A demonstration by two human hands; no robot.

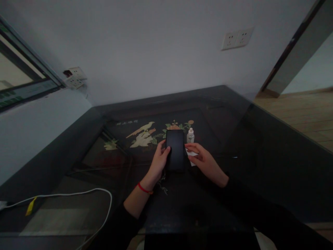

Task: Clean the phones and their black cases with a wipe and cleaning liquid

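A black smartphone (175,151) with a dark screen is held upright in front of me. My left hand (159,160) grips its left side, with the thumb over the front edge. A silvery chain or strap (162,187) hangs below the phone, by my left wrist. At the phone's right edge is my right hand (205,162), its fingers stretched out and apart; whether the fingertips touch the phone I cannot tell. A white sheet or wipe (193,163) lies partly under those fingers. Just beyond stands a small clear bottle (190,136) with a white cap.
The dark glossy table (223,121) bears a bird-and-flower picture (143,137). A white cable (88,191) with a yellow tag (31,207) curves across its left side. Behind is a wall with sockets (237,39); a wooden floor (304,114) shows at right.
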